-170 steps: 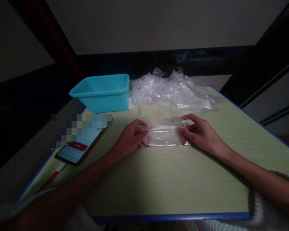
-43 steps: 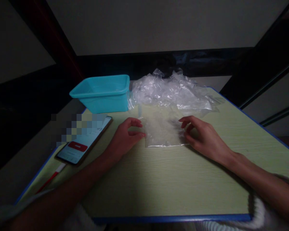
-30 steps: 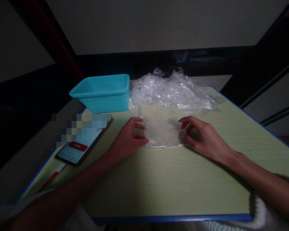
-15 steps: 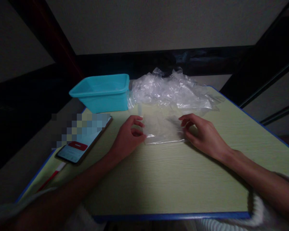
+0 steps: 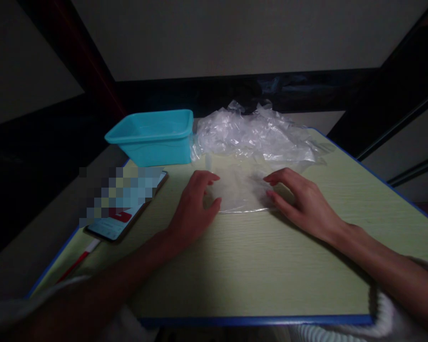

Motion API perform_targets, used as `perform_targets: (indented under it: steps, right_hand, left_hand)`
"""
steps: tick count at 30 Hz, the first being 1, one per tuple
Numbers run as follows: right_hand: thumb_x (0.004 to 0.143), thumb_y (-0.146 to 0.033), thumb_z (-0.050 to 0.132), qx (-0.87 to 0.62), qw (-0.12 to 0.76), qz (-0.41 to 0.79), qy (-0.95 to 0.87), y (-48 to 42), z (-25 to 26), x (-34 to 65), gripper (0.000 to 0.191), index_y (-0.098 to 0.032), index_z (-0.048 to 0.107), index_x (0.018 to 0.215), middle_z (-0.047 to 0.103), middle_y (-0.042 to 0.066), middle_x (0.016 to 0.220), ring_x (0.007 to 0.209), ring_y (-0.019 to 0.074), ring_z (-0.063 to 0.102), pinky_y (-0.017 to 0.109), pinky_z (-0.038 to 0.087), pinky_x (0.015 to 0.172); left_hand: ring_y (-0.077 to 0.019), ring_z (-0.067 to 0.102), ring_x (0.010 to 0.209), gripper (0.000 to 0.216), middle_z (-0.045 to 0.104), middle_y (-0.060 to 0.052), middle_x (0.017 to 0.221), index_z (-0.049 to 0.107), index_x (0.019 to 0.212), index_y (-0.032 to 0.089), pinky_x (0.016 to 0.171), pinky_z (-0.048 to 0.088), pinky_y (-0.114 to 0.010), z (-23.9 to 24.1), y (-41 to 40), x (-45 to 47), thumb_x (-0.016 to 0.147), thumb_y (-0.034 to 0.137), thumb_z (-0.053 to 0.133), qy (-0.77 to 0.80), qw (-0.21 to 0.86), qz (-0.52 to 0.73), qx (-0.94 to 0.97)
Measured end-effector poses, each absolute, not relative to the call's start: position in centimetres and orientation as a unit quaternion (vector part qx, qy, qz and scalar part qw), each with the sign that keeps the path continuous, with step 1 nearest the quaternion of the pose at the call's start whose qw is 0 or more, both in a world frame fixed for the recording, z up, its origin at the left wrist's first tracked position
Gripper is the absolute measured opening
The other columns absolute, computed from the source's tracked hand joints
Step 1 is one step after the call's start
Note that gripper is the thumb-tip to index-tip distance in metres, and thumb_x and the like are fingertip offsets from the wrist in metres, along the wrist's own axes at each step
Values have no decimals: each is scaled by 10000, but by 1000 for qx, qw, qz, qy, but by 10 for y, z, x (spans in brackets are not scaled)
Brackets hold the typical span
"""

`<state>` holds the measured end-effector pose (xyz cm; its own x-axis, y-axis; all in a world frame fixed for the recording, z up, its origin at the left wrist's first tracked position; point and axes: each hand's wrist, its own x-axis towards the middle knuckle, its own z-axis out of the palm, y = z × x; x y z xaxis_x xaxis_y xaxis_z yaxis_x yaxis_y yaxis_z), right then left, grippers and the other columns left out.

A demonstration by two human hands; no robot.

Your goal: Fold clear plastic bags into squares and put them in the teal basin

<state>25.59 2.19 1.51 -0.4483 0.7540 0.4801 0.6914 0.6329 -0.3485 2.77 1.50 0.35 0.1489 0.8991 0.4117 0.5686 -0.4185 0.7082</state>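
A small clear plastic bag (image 5: pixel 240 192) lies flat on the pale green table (image 5: pixel 257 266), between my two hands. My left hand (image 5: pixel 194 209) rests on the bag's left edge with fingers spread and slightly curled, thumb against the near corner. My right hand (image 5: pixel 301 199) presses its fingertips onto the bag's right edge, fingers extended. Neither hand lifts the bag. Behind it lies a crumpled heap of clear plastic bags (image 5: pixel 253 135).
A turquoise plastic tub (image 5: pixel 153 137) stands at the table's far left. A lit phone (image 5: pixel 126 211) with a red and white cable (image 5: pixel 78 259) lies near the left edge. The table has a blue rim (image 5: pixel 257 322); dark bed-frame bars surround it.
The bag's near edge has been folded away from me, making it shorter. My left hand went from pinching the edge to pressing flat on it. My right hand barely moved.
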Motion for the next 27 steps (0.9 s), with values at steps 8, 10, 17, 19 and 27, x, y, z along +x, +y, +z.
perform_targets:
  steps: [8,10,17,19,27]
  right_hand:
    - [927,-374,424,-366,185,71,-909,14,9,250,491,-55,431,1300,440,218,1368,1251,281,442,455,387,1026]
    - [931,-431,397,-364,149,64,-917,15,4,251,571,-31,391,1339,371,238,1416,1300,296,378,483,342,1053]
    - [933,-551,269,-365,69,60,-927,17,-5,254,735,16,280,1402,237,245,1465,1361,295,237,512,232,1093]
    - [928,-575,241,-365,61,63,-927,18,-4,255,762,14,257,1411,214,235,1470,1366,288,216,511,220,1097]
    - [911,-620,173,-380,39,64,-922,18,-3,255,811,5,212,1426,165,206,1484,1375,289,158,527,181,1101]
  left_hand:
    - [-240,384,1297,424,429,-166,1385,432,1271,113,1077,322,-406,-1,-1,33,863,206,498,398,135,211,882]
    - [-247,333,1334,484,373,-196,1427,393,1313,63,1092,298,-404,-2,-2,33,875,243,496,394,138,169,893]
    - [-236,239,1379,570,289,-204,1471,319,1368,20,1111,258,-401,-3,-2,32,921,354,433,383,108,104,911]
    - [-236,215,1386,577,272,-204,1477,307,1373,13,1114,248,-407,-3,-1,31,931,369,411,377,97,92,916]
    - [-248,180,1395,597,242,-207,1485,295,1379,-2,1114,233,-416,-1,-1,31,937,385,401,374,77,53,923]
